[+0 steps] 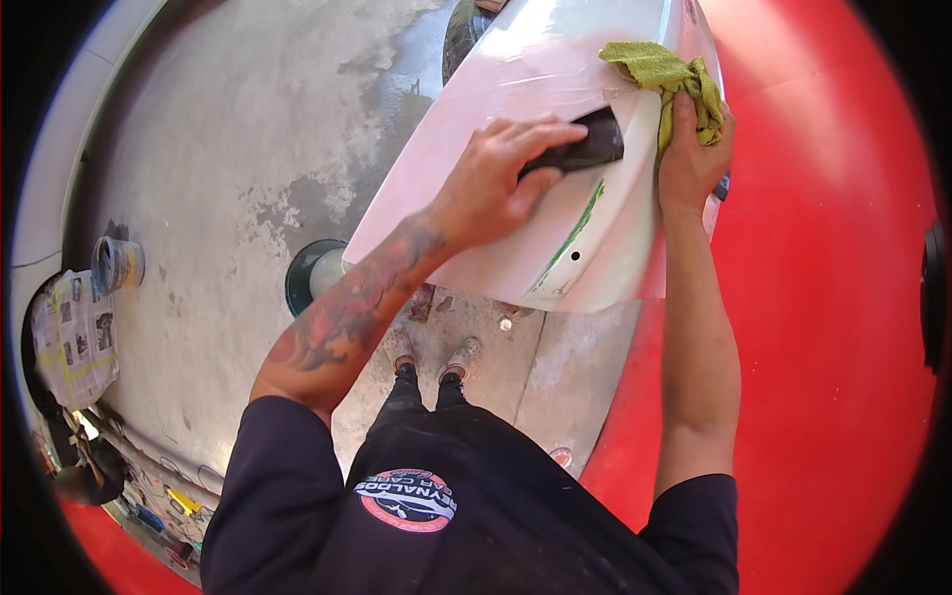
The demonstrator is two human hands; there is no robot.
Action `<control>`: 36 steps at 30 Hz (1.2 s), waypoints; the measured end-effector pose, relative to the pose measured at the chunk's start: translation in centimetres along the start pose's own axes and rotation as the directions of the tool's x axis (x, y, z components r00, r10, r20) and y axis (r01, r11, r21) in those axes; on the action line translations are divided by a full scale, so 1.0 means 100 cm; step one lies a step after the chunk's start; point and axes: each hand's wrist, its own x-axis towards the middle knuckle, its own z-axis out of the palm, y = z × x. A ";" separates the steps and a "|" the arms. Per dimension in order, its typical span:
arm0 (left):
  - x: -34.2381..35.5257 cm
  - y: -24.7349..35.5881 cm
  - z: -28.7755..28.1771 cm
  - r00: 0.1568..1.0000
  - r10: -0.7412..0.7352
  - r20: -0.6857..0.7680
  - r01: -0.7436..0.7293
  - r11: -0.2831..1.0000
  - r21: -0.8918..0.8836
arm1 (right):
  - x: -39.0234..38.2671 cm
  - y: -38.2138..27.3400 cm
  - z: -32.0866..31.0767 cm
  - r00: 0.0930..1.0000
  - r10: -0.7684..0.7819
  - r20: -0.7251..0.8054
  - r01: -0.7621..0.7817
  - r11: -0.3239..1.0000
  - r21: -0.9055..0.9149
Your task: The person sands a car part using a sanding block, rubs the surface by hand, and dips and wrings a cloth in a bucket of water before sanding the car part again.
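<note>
A white car body panel (pixel 516 198) stands in front of me, with a green streak on its lower right part. My left hand (pixel 501 178) presses a black sanding block (pixel 585 147) flat against the panel. My right hand (pixel 694 159) grips the panel's right edge and holds a yellow-green rag (pixel 666 74) that drapes over the top of the panel.
A large red surface (pixel 823 297) fills the right side. A round tin (pixel 117 264) and sheets of newspaper (pixel 74 337) lie at the left on the concrete floor (pixel 228 149). A dark green bucket (pixel 312 273) stands beneath the panel's left corner. My shoes (pixel 436 357) show below.
</note>
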 end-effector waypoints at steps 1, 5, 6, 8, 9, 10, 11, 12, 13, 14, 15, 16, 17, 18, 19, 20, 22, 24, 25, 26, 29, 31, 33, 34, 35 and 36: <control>-0.030 0.017 -0.003 0.998 -0.020 0.052 0.020 1.000 -0.004 | 0.002 0.005 -0.003 0.998 0.023 -0.058 -0.025 0.999 -0.037; -0.123 0.051 -0.035 0.979 0.007 0.204 -0.017 0.999 0.046 | -0.001 -0.015 0.005 0.994 0.080 -0.071 -0.083 0.996 -0.031; -0.117 0.045 -0.036 0.978 0.011 0.206 -0.022 0.998 0.050 | -0.002 -0.016 0.005 0.994 0.084 -0.071 -0.086 0.996 -0.032; -0.072 0.025 -0.036 0.972 0.073 0.224 -0.088 0.995 0.056 | -0.001 -0.012 0.006 0.995 0.067 -0.068 -0.069 0.997 -0.023; -0.038 0.012 -0.029 0.984 0.086 0.154 -0.097 0.993 0.063 | -0.002 -0.008 0.004 0.997 0.060 -0.046 -0.061 0.998 -0.023; -0.002 -0.008 -0.020 0.993 0.095 0.072 -0.100 0.992 0.073 | -0.001 -0.006 0.005 0.999 0.048 -0.025 -0.049 0.999 -0.020; 0.029 -0.025 -0.014 0.998 0.060 0.016 -0.060 0.997 0.047 | -0.001 -0.008 0.009 0.999 0.034 -0.026 -0.035 0.999 -0.013; 0.050 -0.025 -0.010 0.998 -0.062 0.019 0.062 0.998 0.022 | -0.001 -0.008 0.007 0.999 -0.049 -0.014 0.047 0.993 -0.105; 0.049 -0.024 -0.010 0.999 -0.052 0.014 0.051 0.998 0.024 | -0.001 -0.010 0.010 0.992 -0.129 0.005 0.128 0.974 -0.187; 0.042 -0.024 -0.007 0.999 -0.025 -0.030 0.027 0.997 0.077 | -0.001 -0.013 0.012 0.992 -0.129 0.006 0.128 0.971 -0.201; 0.032 -0.022 -0.003 0.997 0.004 -0.074 0.006 0.991 0.132 | 0.001 -0.018 0.011 0.991 -0.137 0.004 0.135 0.971 -0.199; 0.006 -0.011 0.000 0.999 -0.025 -0.039 0.029 0.995 0.100 | 0.006 -0.022 0.005 0.994 -0.077 0.080 0.096 0.958 -0.271; -0.026 0.006 -0.007 0.998 -0.069 0.008 0.068 0.993 0.093 | 0.012 -0.029 0.003 0.989 -0.008 0.150 0.059 0.939 -0.338; -0.060 0.019 -0.017 0.996 -0.079 0.030 0.076 0.993 0.093 | 0.017 -0.049 0.011 0.986 0.063 0.156 -0.002 0.930 -0.367; -0.091 0.033 -0.025 0.995 -0.084 0.050 0.078 0.990 0.118 | 0.019 -0.063 0.020 0.987 0.064 0.150 -0.006 0.933 -0.359; -0.115 0.044 -0.028 0.992 -0.109 0.057 0.101 0.986 0.135 | 0.025 -0.070 0.030 0.981 0.020 0.192 0.094 0.821 -0.563; -0.128 0.054 -0.037 0.991 -0.108 0.079 0.095 0.985 0.145 | 0.025 -0.075 0.039 0.945 -0.118 0.306 0.315 0.586 -0.747; -0.120 0.051 -0.035 0.995 -0.064 0.081 0.052 0.988 0.143 | 0.021 -0.059 0.020 0.921 -0.224 0.319 0.382 0.684 -0.622; -0.110 0.048 -0.033 0.995 -0.053 0.081 0.040 0.988 0.146 | 0.014 -0.051 0.011 0.889 -0.325 0.322 0.449 0.754 -0.479; -0.098 0.046 -0.032 0.996 -0.060 0.067 0.052 0.992 0.111 | -0.002 -0.050 0.001 0.933 -0.248 0.259 0.335 0.861 -0.382; -0.032 0.027 -0.022 0.997 -0.010 0.077 0.003 0.996 0.091 | -0.053 -0.030 -0.039 0.986 -0.149 0.073 0.164 0.950 -0.267; 0.026 0.003 -0.009 0.998 0.032 0.050 -0.037 0.993 0.114 | -0.075 -0.023 -0.050 0.987 -0.154 0.041 0.159 0.940 -0.303; 0.094 -0.023 0.007 0.998 0.051 -0.029 -0.047 0.992 0.116 | -0.079 -0.027 -0.049 0.988 -0.155 0.010 0.148 0.922 -0.357; 0.123 -0.031 0.014 0.999 -0.024 -0.039 0.030 0.987 0.160 | -0.079 -0.027 -0.044 0.989 -0.146 -0.005 0.135 0.922 -0.363; 0.142 -0.033 0.020 0.994 -0.096 -0.051 0.103 0.979 0.176 | -0.078 -0.025 -0.042 0.990 -0.137 -0.019 0.120 0.923 -0.366; 0.142 -0.036 0.021 0.993 -0.099 -0.063 0.109 0.978 0.180 | -0.080 -0.020 -0.041 0.996 -0.082 -0.027 0.067 0.934 -0.350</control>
